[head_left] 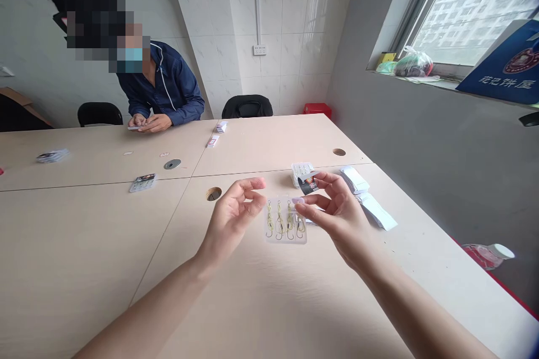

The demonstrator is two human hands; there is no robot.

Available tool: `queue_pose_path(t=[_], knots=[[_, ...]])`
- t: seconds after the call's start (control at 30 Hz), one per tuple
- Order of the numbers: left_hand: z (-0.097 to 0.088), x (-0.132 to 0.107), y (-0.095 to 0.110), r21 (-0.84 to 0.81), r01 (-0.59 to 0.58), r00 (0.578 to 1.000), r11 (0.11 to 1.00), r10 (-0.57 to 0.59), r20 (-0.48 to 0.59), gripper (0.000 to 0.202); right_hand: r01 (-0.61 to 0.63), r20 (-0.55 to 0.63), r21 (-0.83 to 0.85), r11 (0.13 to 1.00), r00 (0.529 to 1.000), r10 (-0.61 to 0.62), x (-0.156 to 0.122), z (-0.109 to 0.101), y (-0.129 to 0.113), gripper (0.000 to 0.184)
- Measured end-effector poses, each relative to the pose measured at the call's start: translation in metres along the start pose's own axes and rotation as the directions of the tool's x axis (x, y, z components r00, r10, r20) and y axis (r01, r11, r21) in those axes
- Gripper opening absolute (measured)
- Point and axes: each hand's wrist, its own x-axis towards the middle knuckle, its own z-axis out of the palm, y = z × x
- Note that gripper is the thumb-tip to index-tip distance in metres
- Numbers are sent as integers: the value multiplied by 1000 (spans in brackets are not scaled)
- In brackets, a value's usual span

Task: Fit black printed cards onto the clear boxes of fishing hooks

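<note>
A clear plastic packet of several gold fish hooks (285, 221) hangs just above the table between my hands. My right hand (337, 213) pinches its top right corner with thumb and forefinger and also holds a small printed card (308, 183) between its upper fingers. My left hand (233, 214) hovers just left of the packet, fingers curled and apart, touching nothing.
Stacks of white cards (365, 195) and a small packet pile (301, 170) lie behind my right hand. The pale table (252, 303) has cable holes (214, 193). A person in a blue jacket (168, 90) sits across at far left, handling cards. Loose packets (143, 182) lie on the left side.
</note>
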Motion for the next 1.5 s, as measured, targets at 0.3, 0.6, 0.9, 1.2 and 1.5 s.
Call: queue_pose_path(t=[0.3, 0.6, 0.9, 1.2, 1.5], knots=[[1, -4, 1, 13, 62, 998, 998, -62, 7, 27, 4, 27, -55, 999, 1000, -3, -6, 5, -3, 48], [1, -4, 5, -160, 311, 927, 937, -261, 271, 46, -7, 23, -59, 998, 1000, 9, -2, 3, 3, 50], [0, -5, 9, -192, 444, 856, 875, -351, 379, 37, 14, 0, -90, 996, 1000, -14, -3, 3, -5, 39], [-5, -5, 13, -400, 415, 905, 817, -322, 279, 48, 65, -7, -381, 922, 997, -73, -5, 0, -18, 22], [2, -13, 16, -370, 406, 911, 836, -341, 231, 65, 133, 76, -554, 822, 991, -109, -14, 11, -14, 12]])
